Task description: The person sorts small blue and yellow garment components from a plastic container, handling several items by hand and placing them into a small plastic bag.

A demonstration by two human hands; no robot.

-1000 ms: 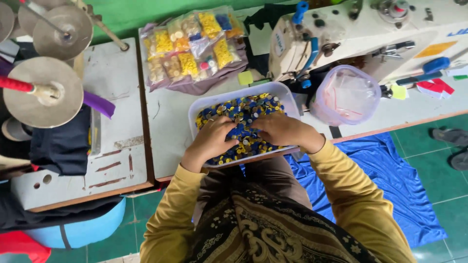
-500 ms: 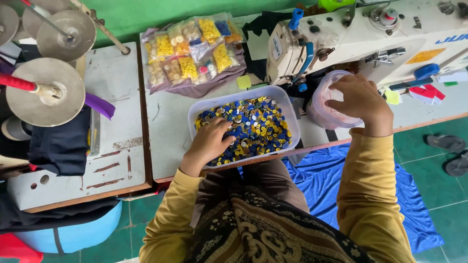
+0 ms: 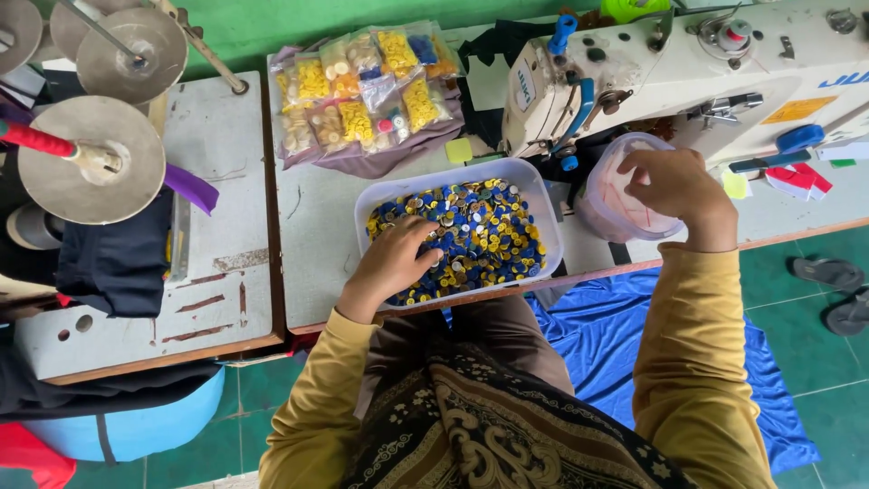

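A white rectangular tub (image 3: 380, 192) on the table holds a heap of blue and yellow buttons (image 3: 489, 226). My left hand (image 3: 394, 263) lies on the buttons at the tub's near left, fingers curled into them. My right hand (image 3: 674, 186) hovers over the mouth of a clear plastic bag (image 3: 608, 210) to the right of the tub, fingers bunched downward; whether it holds buttons is hidden.
A white sewing machine (image 3: 688, 68) stands behind the bag. Small bags of sorted buttons (image 3: 362, 86) lie on purple cloth at the back. Metal thread-stand discs (image 3: 90, 158) and dark fabric (image 3: 113, 263) sit on the left table. Blue cloth (image 3: 615, 335) and sandals (image 3: 837, 290) lie on the floor.
A second ago both hands were together in the tub. My right hand then rose and crossed right to the plastic bag, where it stays. My left hand stays in the buttons.
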